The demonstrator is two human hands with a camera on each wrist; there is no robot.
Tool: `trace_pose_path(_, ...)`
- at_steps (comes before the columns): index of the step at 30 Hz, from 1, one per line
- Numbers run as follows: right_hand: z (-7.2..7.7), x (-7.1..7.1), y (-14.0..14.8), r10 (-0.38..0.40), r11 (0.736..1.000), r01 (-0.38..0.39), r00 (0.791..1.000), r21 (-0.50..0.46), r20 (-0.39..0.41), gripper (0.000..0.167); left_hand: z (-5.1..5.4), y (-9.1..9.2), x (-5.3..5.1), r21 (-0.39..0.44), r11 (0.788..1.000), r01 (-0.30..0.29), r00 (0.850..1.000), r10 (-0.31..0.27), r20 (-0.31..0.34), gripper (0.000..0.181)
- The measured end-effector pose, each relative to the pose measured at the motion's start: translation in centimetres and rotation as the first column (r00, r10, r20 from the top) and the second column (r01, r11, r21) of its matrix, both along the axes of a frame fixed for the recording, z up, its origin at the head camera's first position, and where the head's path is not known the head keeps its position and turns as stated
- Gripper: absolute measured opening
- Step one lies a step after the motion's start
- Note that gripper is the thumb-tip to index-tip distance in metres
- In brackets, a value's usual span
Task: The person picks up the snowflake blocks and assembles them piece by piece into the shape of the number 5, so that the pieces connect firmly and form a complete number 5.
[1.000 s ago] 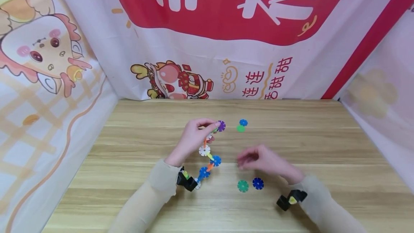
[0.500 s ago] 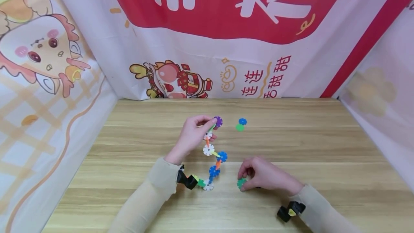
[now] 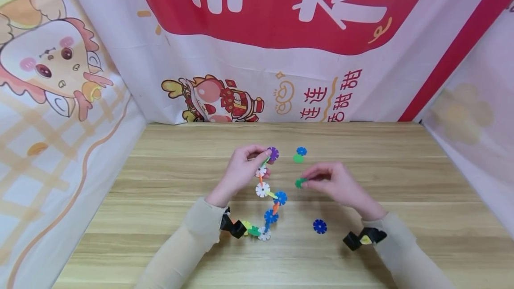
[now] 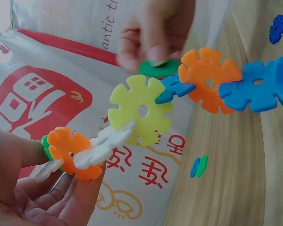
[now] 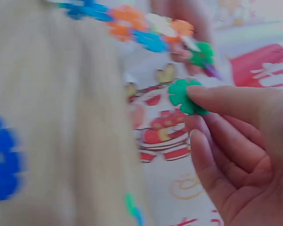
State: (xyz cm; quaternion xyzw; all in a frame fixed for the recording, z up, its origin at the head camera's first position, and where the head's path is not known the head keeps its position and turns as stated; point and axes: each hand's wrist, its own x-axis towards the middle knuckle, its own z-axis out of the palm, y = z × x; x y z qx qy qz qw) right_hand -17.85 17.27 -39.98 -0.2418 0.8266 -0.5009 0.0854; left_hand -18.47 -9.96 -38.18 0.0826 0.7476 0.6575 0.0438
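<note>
My left hand [image 3: 241, 168] pinches the upper end of a chain of interlocking snowflake discs [image 3: 263, 189], near its purple disc [image 3: 274, 153]. White, yellow, blue, orange and green discs hang from there in a curve down towards the left wrist, whose camera hides part of the lower end. Between the thumb and fingers of my right hand [image 3: 337, 184] is a green snowflake disc [image 5: 180, 96], held off the table and apart from the chain. In the left wrist view, an orange disc [image 4: 210, 80] and a yellow disc [image 4: 141, 110] show close up.
A dark blue disc [image 3: 320, 226] lies on the wooden table [image 3: 168, 155] below the right hand. Farther back, a blue disc [image 3: 302, 151] lies against a light green disc [image 3: 298, 158]. Printed cloth [image 3: 152, 79] walls the table at the back and sides.
My right hand came down to the green disc, pinched it and lifted it up and away from beside the dark blue disc. The chain's hanging part swung slightly rightward; the left hand kept its hold.
</note>
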Motion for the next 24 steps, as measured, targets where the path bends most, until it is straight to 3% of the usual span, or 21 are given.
trace_pose_path(5, 1.7, -1.0, -1.0, -0.121, 0.985, 0.109, 0.989, -0.137, -0.085, 0.014, -0.1, 0.1, 0.1, 0.027, 0.999, 0.031, 0.999, -0.031, 0.011, 0.019)
trace_pose_path(12, 1.7, -1.9, -2.9, -0.168, 0.958, 0.120, 0.971, -0.258, -0.169, 0.012, -0.3, 0.3, 0.1, -0.047, 0.999, 0.021, 0.998, -0.024, -0.053, 0.020)
trace_pose_path(24, 1.3, -1.8, -4.0, -0.199, 0.963, 0.139, 0.944, -0.230, -0.265, 0.010, -0.3, 0.6, 0.3, -0.039, 0.999, 0.034, 0.999, -0.035, -0.031, 0.022)
